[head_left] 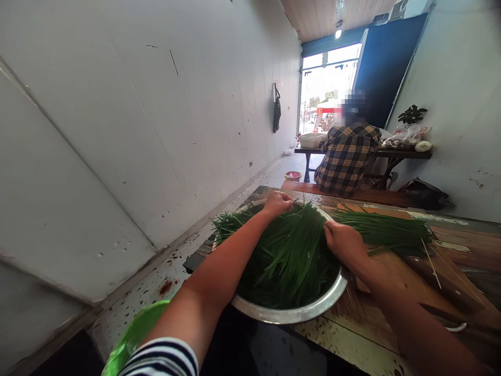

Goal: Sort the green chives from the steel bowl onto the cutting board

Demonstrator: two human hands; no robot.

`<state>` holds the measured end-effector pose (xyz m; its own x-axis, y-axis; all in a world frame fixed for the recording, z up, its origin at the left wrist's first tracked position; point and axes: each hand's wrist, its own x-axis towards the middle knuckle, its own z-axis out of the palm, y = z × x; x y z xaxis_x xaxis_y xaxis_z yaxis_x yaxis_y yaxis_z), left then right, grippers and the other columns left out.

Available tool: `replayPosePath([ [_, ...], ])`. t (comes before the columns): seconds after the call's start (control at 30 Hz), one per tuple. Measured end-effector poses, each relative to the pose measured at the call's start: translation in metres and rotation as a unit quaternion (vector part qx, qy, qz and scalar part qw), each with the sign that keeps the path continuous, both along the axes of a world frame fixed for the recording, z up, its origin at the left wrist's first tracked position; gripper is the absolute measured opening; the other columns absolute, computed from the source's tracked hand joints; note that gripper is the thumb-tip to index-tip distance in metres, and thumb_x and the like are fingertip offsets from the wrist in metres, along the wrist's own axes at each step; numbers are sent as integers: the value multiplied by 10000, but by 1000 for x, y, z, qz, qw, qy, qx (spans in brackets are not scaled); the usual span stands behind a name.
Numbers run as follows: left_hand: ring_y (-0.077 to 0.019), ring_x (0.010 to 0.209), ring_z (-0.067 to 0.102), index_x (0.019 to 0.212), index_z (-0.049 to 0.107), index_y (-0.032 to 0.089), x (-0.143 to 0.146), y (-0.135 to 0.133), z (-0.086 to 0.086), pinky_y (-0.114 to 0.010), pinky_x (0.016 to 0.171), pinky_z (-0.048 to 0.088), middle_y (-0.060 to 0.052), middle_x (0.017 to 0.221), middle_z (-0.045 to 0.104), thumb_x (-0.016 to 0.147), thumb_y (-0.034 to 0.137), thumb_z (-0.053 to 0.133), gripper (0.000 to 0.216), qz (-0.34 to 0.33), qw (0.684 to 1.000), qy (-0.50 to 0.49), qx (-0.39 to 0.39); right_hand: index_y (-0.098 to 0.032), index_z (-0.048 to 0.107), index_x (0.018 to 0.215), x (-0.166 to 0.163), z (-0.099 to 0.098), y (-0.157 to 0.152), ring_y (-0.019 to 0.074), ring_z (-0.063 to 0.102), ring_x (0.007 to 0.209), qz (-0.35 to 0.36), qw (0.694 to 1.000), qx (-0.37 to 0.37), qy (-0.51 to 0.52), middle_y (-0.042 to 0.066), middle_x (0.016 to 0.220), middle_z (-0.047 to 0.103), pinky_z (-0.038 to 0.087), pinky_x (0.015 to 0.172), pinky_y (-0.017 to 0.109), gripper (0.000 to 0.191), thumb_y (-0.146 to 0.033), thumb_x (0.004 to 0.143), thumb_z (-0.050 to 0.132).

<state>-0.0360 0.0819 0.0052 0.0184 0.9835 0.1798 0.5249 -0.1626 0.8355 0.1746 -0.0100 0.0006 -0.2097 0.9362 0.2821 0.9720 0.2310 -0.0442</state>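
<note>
A metal basin [309, 310] full of long green chive leaves [289, 261] sits on the wooden table [391, 292]. My left hand [277, 202] is at the basin's far rim, fingers closed on some leaves. My right hand [342, 241] rests at the right rim, fingers curled around the leaves there. A separate bundle of chives [387, 230] lies on the table to the right of the basin, running away from my right hand.
Thin bamboo skewers [434, 266] lie on the table at right. A green plastic thing [133, 334] is at lower left. A person in a plaid shirt [346, 156] sits on a bench ahead at another table [403, 154] holding bags and a white tub [311, 140]. A white wall runs along the left.
</note>
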Motion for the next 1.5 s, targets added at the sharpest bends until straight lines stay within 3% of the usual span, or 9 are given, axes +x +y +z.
replayPosePath([
  [0.57,-105,640,645,869,704,126,3,-2,0,-194,647,502,-39,745,716,752,208,594,180,-10,999,38,21,-187,649,885,0,1,0,168,625,716,7,1000,0,3,73,867,705,248,539,272,346,-288,906,319],
  [0.8,-140,779,630,845,745,170,5,-21,28,-217,760,478,-20,818,717,701,245,649,189,-111,983,141,43,-196,644,913,0,0,1,168,624,711,-7,1000,-3,6,71,874,709,258,548,264,369,-306,917,291],
  [0.93,-160,732,613,763,742,156,-8,-18,30,-234,706,465,-46,744,694,687,248,661,144,-13,973,229,29,-191,641,928,0,-1,1,178,633,728,-5,1000,0,7,73,874,708,264,551,269,355,-312,914,308],
  [1.07,-169,728,601,671,721,173,-13,-8,16,-225,677,450,-39,670,661,617,253,724,97,-12,953,302,-8,-189,641,946,1,-2,1,166,633,712,-7,1000,-6,14,73,869,706,269,547,268,339,-312,909,327],
  [1.23,-165,748,600,723,727,182,-8,-9,12,-228,689,445,-49,767,683,660,176,650,99,-16,938,347,-4,-187,641,889,1,-2,1,165,634,706,0,1000,6,6,73,854,708,248,535,274,348,-305,909,314],
  [1.5,-144,776,619,883,730,153,-8,-14,22,-195,683,460,-42,834,709,720,212,579,230,-1,975,222,10,-185,640,927,0,-2,2,167,635,720,-5,1000,0,3,75,873,708,260,540,262,342,-303,912,320],
])
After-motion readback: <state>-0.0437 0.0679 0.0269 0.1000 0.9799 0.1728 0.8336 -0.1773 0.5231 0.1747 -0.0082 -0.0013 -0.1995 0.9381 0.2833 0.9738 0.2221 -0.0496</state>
